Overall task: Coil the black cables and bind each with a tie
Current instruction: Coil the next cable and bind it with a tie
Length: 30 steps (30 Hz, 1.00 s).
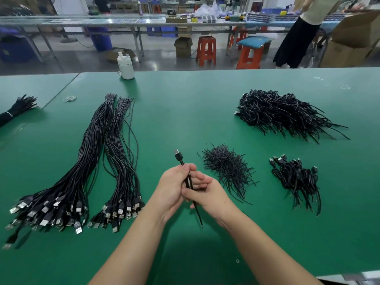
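Observation:
My left hand point(174, 188) grips a folded black cable point(188, 179) above the green table point(185, 112). The cable's USB plug point(178, 155) sticks up past my fingers, and its thin tail point(198, 214) hangs below. My right hand point(207, 193) closes round the same cable from the right, its fingers overlapping my left hand. Two long bundles of straight black USB cables point(96, 167) lie at left. A pile of black wire ties point(228, 171) sits just right of my hands. A small heap of bound coils point(296, 177) lies further right.
A large heap of black bound cables point(283, 114) lies at the back right. A white bottle point(125, 66) stands at the table's far edge. Another black bundle point(16, 109) is at far left. Orange stools point(206, 50) and a standing person point(302, 31) are beyond the table.

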Motion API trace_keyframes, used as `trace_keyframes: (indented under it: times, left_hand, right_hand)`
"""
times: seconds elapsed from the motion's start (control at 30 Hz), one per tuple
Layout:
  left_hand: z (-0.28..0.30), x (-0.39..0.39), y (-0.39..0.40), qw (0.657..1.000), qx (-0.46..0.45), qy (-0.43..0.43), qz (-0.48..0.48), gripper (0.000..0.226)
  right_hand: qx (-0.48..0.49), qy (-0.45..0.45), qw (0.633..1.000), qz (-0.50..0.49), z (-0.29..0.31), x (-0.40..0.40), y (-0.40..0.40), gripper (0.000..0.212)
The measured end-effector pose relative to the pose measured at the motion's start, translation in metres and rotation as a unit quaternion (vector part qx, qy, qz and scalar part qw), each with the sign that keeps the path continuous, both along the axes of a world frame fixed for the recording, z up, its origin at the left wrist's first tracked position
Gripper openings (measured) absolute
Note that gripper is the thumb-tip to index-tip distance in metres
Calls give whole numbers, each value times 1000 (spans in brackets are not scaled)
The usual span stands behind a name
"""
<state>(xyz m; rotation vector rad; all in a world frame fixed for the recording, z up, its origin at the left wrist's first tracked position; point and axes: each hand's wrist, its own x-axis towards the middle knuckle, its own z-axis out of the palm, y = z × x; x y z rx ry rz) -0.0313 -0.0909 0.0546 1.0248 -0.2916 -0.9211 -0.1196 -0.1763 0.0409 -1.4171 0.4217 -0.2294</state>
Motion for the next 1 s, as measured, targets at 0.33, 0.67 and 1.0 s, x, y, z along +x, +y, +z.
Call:
trace_keyframes:
  times: [0.33,0.67,1.0]
  left_hand:
    - [-10,15,7,980,46,34,-192,19]
    - [-17,11,8,967,76,60,-234,23]
    - [-8,-9,2,819,371,-427,-99,34]
  right_hand:
    - [56,4,998,2,-27,-9,-2,34]
    - [-68,17,996,54,-37,-20,-12,26]
    - [-477,119,868,64,-37,-25,-15,9]
